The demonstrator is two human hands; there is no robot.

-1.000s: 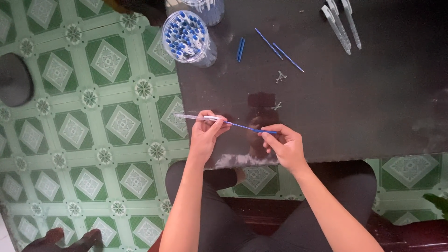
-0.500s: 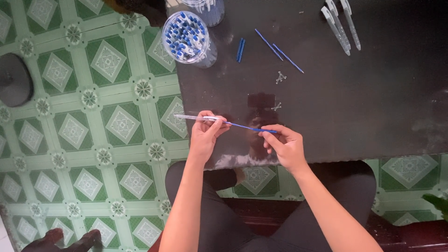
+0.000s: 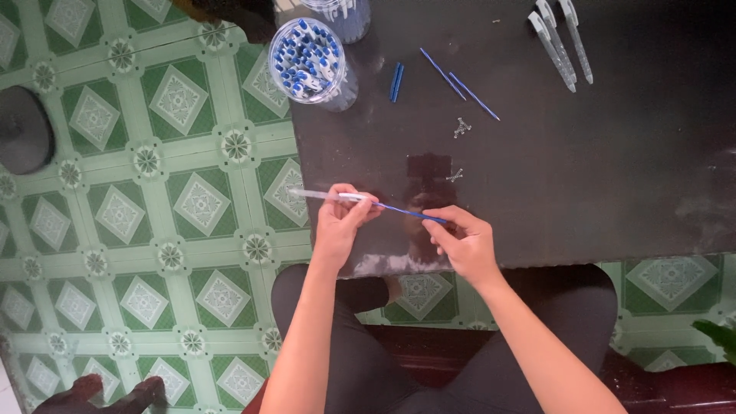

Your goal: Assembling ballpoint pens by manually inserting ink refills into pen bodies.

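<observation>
Dark table (image 3: 598, 176) over green-tiled floor (image 3: 153, 230)

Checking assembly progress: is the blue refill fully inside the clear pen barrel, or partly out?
Partly out: the blue refill juts from the clear barrel toward the right hand.

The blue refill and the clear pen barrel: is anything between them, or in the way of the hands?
Nothing visible. The blue refill, pinched by the right hand, runs straight to the clear pen barrel held by the left hand, above bare dark table.
</observation>
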